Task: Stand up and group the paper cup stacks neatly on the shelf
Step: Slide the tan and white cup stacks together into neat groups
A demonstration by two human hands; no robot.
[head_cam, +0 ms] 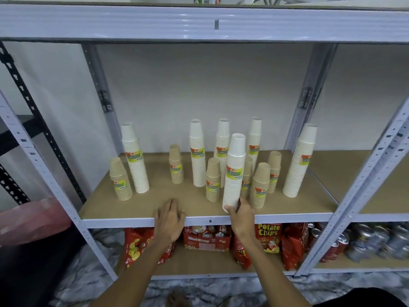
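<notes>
Several wrapped paper cup stacks stand upright on the wooden shelf [141, 204]. Tall white stacks stand at the left [135, 158], at the middle [197, 156] and at the far right [298, 165]. Short brown stacks stand among them, one at the far left [120, 180], one further back [176, 165] and one right of centre [261, 187]. My right hand [240, 212] grips the base of a tall white stack [234, 171] that stands at the shelf's front edge. My left hand [169, 216] lies flat on the front edge, fingers spread, holding nothing.
Grey metal uprights [363, 173] frame the shelf, with another bay to the right. The upper shelf beam [199, 23] runs overhead. Below are red snack bags [267, 237], a snack box [207, 239] and drink cans [365, 242]. A pink container [31, 220] sits at the left.
</notes>
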